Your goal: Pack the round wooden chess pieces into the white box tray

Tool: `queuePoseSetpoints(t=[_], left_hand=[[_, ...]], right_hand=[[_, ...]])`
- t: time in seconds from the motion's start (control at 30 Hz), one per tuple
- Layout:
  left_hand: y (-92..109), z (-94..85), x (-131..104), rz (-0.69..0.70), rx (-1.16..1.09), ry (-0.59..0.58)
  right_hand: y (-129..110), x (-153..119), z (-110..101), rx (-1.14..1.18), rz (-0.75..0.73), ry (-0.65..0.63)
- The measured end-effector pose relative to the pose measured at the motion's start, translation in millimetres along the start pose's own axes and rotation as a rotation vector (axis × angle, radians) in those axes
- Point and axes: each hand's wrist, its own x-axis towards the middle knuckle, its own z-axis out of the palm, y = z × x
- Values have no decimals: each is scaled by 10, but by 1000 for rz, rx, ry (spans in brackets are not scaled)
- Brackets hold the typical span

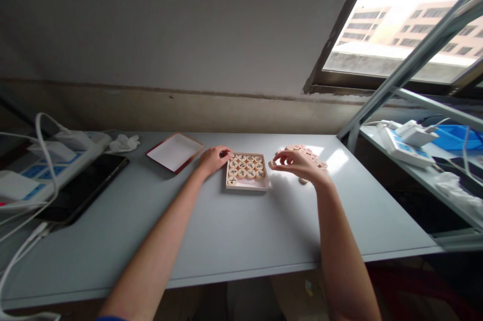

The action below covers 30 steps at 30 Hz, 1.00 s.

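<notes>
Head view: right hand (pixel 298 162) pinches one xiangqi piece (pixel 271 164) at its fingertips, just right of the open box (pixel 247 189), where other pieces (pixel 242 172) lie character-up in rows. At the box's far left corner, left hand (pixel 213 161) touches the rim; cannot tell whether it clamps. Loose pile (pixel 322 164) lies beside the right hand; box lid (pixel 175 152) lies left.

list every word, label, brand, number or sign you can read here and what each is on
No text can be read with certainty.
Round pieces in the open box: dark characters, too small to read surely.
Heaped pieces beside the right hand: faint reddish marks, too blurred to read.
Piece in the right hand: no readable mark.
</notes>
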Motion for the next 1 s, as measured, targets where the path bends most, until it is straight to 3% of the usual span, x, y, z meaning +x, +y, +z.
queuePoseSetpoints(t=[0.1, 0.27, 0.63, 0.8, 0.9, 1.0], left_hand=[[-4, 1, 3, 3, 0, -2], [-6, 1, 3, 10, 7, 5], [-11, 5, 2, 9, 0, 1], [-7, 5, 5, 4, -3, -4], [4, 1, 2, -6, 7, 0], [11, -5, 0, -10, 10, -6]], right_hand=[[-224, 58, 154, 73, -93, -62], [-467, 102, 433, -13, -122, -100], [-477, 89, 525, -127, -141, -102], [-450, 54, 365, -195, -92, -4], [-236, -26, 115, -310, 54, 108], [137, -154, -117, -346, 260, -11]])
